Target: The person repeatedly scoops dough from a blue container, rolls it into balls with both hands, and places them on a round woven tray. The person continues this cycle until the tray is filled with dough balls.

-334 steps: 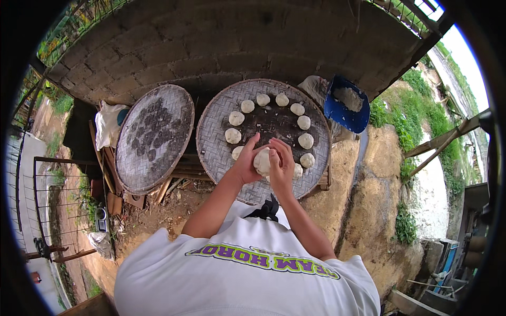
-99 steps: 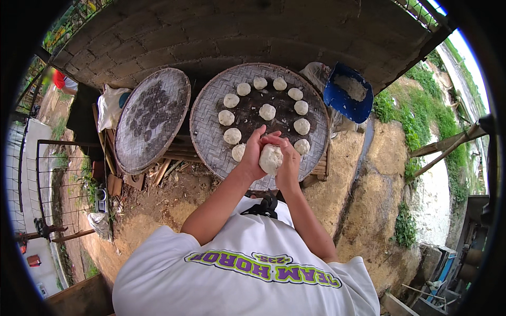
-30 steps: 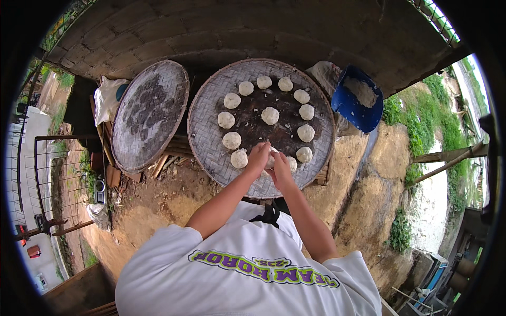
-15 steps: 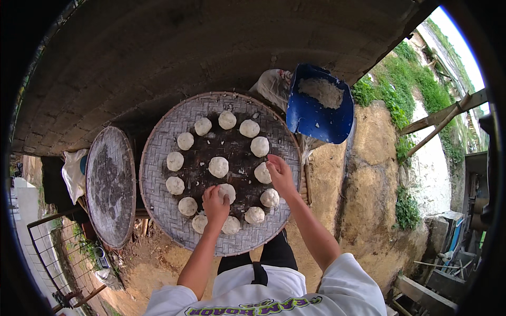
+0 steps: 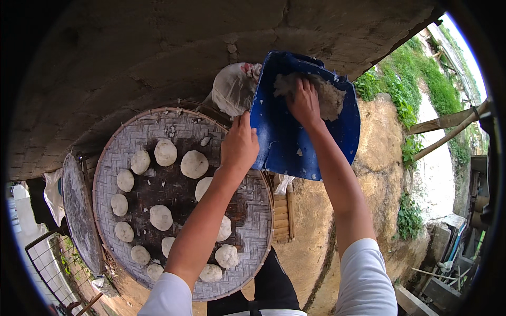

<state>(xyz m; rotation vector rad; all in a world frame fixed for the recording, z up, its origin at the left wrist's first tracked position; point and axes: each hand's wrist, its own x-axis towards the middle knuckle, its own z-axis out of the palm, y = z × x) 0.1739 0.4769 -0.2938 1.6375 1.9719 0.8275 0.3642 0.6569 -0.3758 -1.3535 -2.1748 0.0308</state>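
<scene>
— Overhead, then: what occupies each hand?

— Right hand sunk into the pale crumbly dough mass inside the tilted blue plastic basin, fingers curled down into it; closed on a lump or not, impossible to tell. Left hand clamped on the basin's near rim, likely to steady it.

— And beside that?

— Round woven bamboo tray to the left, carrying white dough balls spaced in a ring, apart, probably against sticking. White cloth bundle behind the basin.
</scene>
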